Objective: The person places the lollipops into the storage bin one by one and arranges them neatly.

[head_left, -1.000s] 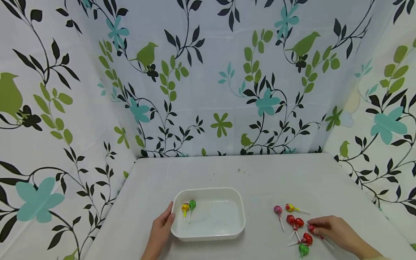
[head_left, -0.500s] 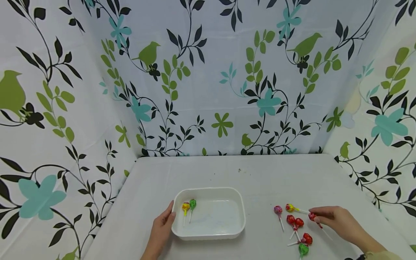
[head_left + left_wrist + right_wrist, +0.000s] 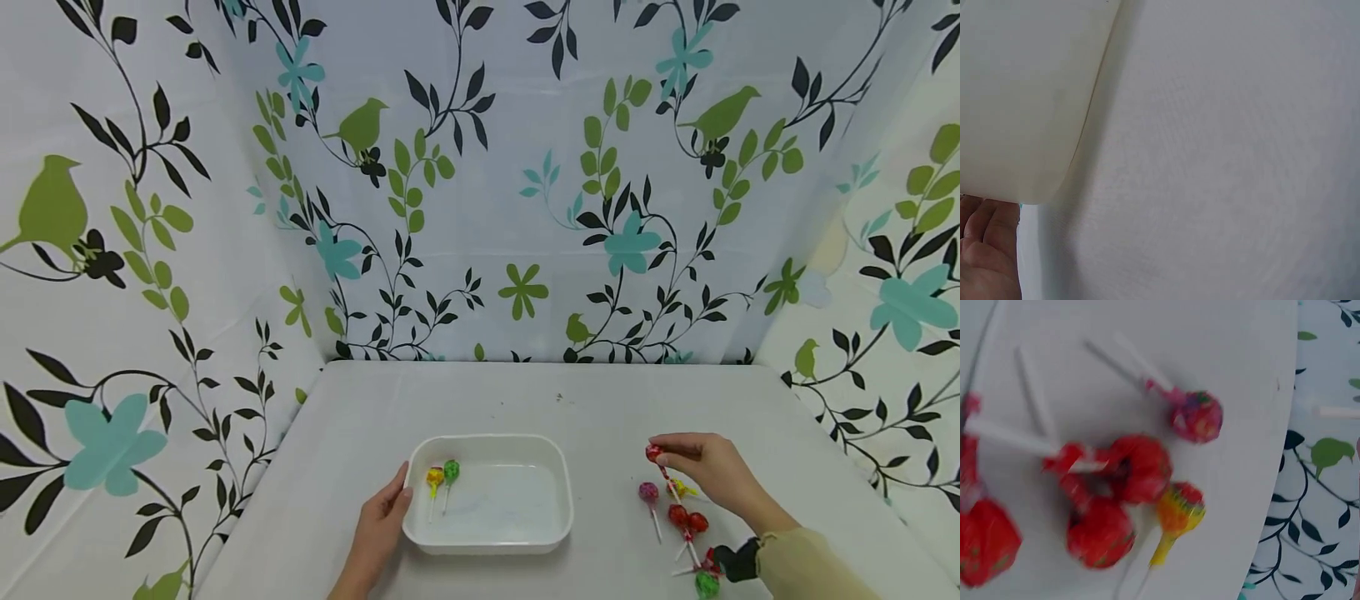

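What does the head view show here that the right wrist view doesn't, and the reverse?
Only the head view shows the right hand pinching a red lollipop above the table, the left hand against the white tray, and two lollipops in it. Only the right wrist view shows, close up, the yellow lollipop against a red one. Both show the loose lollipops on the table.

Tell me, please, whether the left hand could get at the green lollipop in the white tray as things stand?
Probably yes. The left hand rests against the white tray at its left wall, the green lollipop lies just inside that wall, and nothing covers it.
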Demonstrator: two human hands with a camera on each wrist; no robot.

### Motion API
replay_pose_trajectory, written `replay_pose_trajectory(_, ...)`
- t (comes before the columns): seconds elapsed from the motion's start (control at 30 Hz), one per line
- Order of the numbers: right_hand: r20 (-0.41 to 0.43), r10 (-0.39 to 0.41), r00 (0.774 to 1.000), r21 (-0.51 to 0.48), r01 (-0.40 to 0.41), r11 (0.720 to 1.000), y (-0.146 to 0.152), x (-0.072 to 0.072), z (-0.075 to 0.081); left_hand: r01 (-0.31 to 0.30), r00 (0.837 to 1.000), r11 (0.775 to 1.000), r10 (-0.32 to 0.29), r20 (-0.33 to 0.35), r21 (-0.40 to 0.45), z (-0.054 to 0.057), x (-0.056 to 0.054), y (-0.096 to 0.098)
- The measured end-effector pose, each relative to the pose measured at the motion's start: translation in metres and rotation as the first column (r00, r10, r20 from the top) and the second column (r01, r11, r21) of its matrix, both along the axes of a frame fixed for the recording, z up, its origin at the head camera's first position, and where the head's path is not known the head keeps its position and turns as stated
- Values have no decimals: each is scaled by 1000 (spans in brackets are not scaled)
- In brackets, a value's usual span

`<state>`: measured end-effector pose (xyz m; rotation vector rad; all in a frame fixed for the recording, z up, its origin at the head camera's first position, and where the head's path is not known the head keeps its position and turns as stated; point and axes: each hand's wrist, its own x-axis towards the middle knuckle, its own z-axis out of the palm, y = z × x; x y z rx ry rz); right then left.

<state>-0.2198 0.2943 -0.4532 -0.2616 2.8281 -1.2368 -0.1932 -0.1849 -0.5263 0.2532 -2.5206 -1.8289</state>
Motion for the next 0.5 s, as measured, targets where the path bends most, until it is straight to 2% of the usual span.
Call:
replay_pose_trajectory(0.27, -12, 12, 1000, -73, -13, 997, -59, -24, 6, 24, 999, 1000, -24, -32, 8, -1, 0, 1)
replay_pose_trajectory(0.5, -20, 57, 998, -159, -59, 986, -115, -43, 6, 14, 999, 1000, -13, -31, 13, -1, 1, -2)
